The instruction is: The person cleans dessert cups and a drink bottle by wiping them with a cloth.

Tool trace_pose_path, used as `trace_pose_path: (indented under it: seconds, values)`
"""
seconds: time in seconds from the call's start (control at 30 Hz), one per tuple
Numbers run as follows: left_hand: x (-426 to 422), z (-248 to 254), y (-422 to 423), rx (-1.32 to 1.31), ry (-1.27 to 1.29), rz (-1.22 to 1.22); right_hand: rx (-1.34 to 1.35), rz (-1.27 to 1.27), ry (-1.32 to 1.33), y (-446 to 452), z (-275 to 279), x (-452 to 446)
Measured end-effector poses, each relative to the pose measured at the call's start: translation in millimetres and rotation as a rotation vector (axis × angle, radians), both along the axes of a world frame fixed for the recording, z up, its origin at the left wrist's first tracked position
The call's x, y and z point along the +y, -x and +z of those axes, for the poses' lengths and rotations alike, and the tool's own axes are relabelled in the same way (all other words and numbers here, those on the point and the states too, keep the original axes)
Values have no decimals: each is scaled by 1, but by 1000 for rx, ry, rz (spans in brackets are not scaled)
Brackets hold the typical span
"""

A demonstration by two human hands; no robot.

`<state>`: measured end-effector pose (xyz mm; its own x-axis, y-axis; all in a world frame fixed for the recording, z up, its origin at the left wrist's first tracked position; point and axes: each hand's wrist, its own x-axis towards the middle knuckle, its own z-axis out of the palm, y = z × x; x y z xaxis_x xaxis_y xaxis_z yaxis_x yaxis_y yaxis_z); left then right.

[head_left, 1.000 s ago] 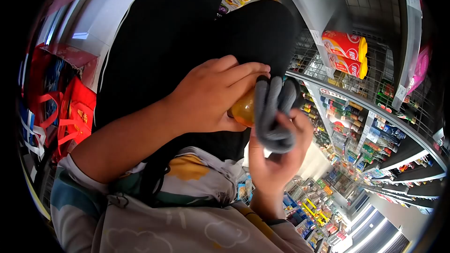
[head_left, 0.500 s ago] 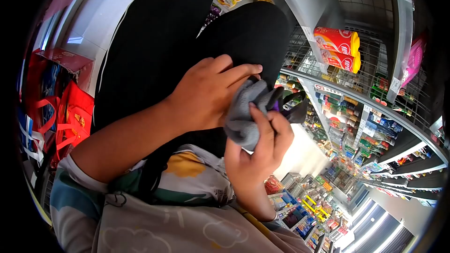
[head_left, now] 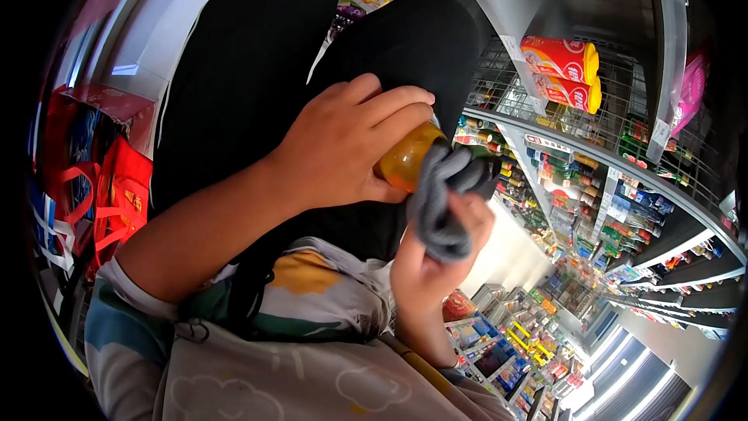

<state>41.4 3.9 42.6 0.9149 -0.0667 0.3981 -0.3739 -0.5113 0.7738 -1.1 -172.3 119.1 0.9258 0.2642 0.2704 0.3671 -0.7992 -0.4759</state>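
Note:
My left hand (head_left: 347, 144) is closed around a rounded see-through container (head_left: 409, 157) with amber-yellow contents, held in front of my knees. Whether it is a jar or a bottle I cannot tell, as my fingers and the cloth hide much of it. A grey cloth (head_left: 436, 206) is bunched in my right hand (head_left: 440, 261), its upper folds against the container's right end. The right fingers are partly blurred and partly behind the cloth.
My black-trousered legs (head_left: 241, 70) fill the upper middle. Red cans with yellow lids (head_left: 561, 61) stand on a wire shelf (head_left: 499, 82) at upper right. Red bags (head_left: 125, 191) are at far left. More stocked shelves (head_left: 499, 351) run along the lower right.
The grey cloth has shifted right and down with my right hand, uncovering the amber container in my left hand. My left hand has stayed nearly in place.

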Motion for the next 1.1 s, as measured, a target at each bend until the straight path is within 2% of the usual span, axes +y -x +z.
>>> trace_pose_path:
  seconds: [0.07, 0.13, 0.17, 0.23, 0.37, 0.6, 0.83, 0.9, 0.93, 0.97, 1.03, 1.07, 1.1]
  values:
    - [-2, 0, 3, 10, -13, -14, -64, -17, -11, -17, -12, 0]
    - [-3, 0, 4, 19, -28, -25, 247, -144, -536, -30, -19, 3]
    - [-3, 0, 4, 21, -22, -21, 247, -144, -537, -31, -17, 3]
    - [-4, -1, 4, 23, -20, -14, 425, -202, -625, -34, -11, 4]
    - [-3, -2, 4, 21, -30, -29, 408, -214, -551, -22, -15, -11]
    - [-6, -2, 5, 45, -55, -54, 484, -304, -569, 9, -4, -14]
    - [-17, 6, 16, 85, -7, -56, 522, -258, -579, 4, -7, -17]
    - [-20, 12, 20, 120, -22, -49, 431, -76, -539, -8, -7, -8]
    - [-21, 12, 22, 120, -77, -61, 476, -21, -483, -11, -7, -10]
    - [-22, 11, 23, 118, -76, -58, 474, -17, -481, -13, -10, -9]
    - [-23, 10, 23, 91, -60, -56, 271, -27, -368, -17, -18, -2]
    - [-22, 10, 22, 90, -59, -53, 271, -76, -480, -18, -23, 1]
    - [-22, 11, 22, 75, -58, -66, 271, -73, -480, -20, -22, 1]
